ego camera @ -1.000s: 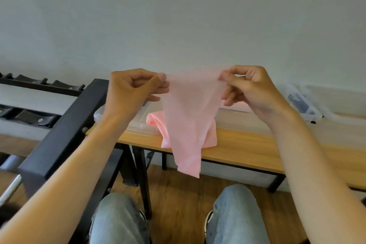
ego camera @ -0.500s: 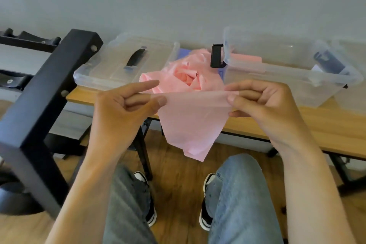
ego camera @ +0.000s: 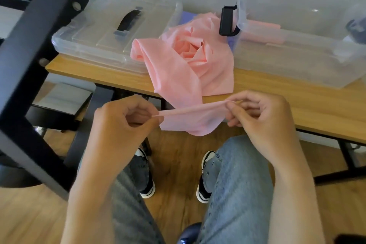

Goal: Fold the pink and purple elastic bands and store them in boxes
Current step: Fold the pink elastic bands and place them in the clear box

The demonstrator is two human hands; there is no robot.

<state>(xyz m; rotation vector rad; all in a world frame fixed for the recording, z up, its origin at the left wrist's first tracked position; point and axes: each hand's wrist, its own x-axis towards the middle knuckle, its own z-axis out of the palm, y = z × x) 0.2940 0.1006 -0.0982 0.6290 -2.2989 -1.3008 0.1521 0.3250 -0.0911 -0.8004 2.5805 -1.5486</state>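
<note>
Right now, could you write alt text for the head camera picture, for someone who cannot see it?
A seated person's left hand and right hand pinch a pink band stretched between them, in front of a wooden table. On the table lie a heap of pink bands, a clear lid and an open clear box.

band (ego camera: 190, 119) between both hands, table (ego camera: 297, 101) behind, lidded box (ego camera: 111, 31) left, open box (ego camera: 297, 49) right
</note>
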